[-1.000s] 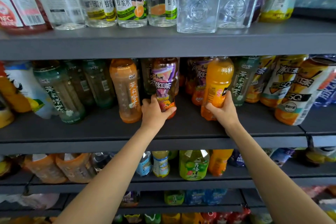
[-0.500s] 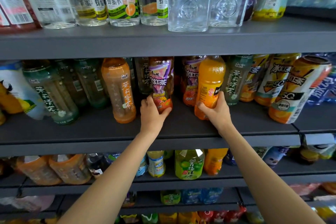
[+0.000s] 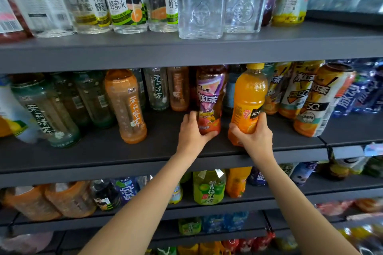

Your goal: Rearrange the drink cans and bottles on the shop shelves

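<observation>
**Two bottles in hand, middle shelf**

Middle shelf (image 3: 145, 151), left part: green jasmine-tea bottles (image 3: 44, 109), label 茉莉清茶; beside them an amber tea bottle (image 3: 129, 105), 茉莉蜜茶.

Centre: left hand (image 3: 191, 130) has its grip curled round the base of the purple-labelled iced tea bottle (image 3: 210, 97), reading 冰红茶, thumb across the front. The bottle stands about upright, set back from the shelf edge.

Just to its right: right hand (image 3: 255, 136) wraps the lower half of the orange juice bottle (image 3: 249, 97), yellow cap, label partly covered. Its base sits near the shelf's front edge.

Far right: leaning yellow iced-tea bottles (image 3: 319, 99), "5G" visible.

Upper shelf: clear bottles marked 青柑蜂蜜水 and "SODA".

Risks, judged: both grips are low, so a tall bottle could tip and knock neighbours. The juice bottle could slide off the front edge. The leaning yellow bottles may topple if nudged.
</observation>
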